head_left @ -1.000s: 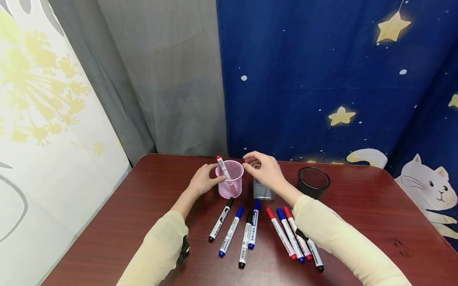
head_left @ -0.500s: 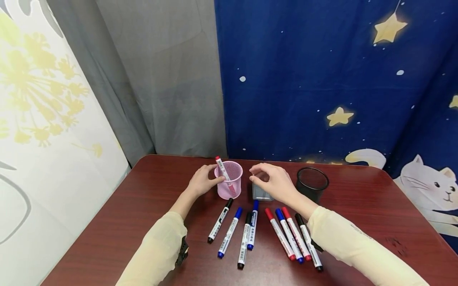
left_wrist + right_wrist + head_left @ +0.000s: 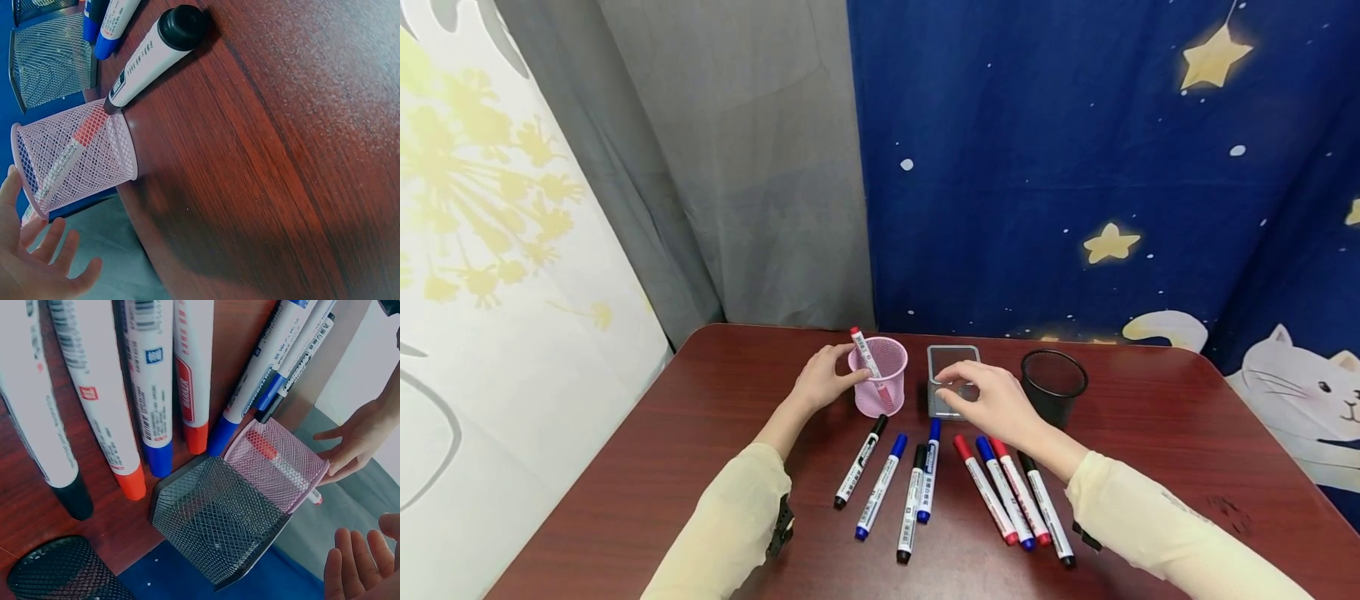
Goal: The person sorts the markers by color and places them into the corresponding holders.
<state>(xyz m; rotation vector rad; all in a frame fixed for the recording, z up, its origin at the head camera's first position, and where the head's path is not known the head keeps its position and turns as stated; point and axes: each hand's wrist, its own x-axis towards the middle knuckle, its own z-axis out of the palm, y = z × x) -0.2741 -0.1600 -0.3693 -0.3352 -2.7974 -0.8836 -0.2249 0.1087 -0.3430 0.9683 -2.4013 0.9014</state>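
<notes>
One marker (image 3: 865, 352) is housed in the pink cup (image 3: 868, 403), pinched by the left hand (image 3: 820, 380); eight markers (image 3: 881, 488) are left nearer; the right hand (image 3: 996, 404) is unladen, fingers (image 3: 955, 370) parted.

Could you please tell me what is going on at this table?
A person's left hand holds a pink mesh cup at its rim, with one red-capped marker leaning inside. The right hand holds nothing and hovers by a grey mesh holder, with a black mesh cup to the right. Eight more markers lie on the table in front.
</notes>
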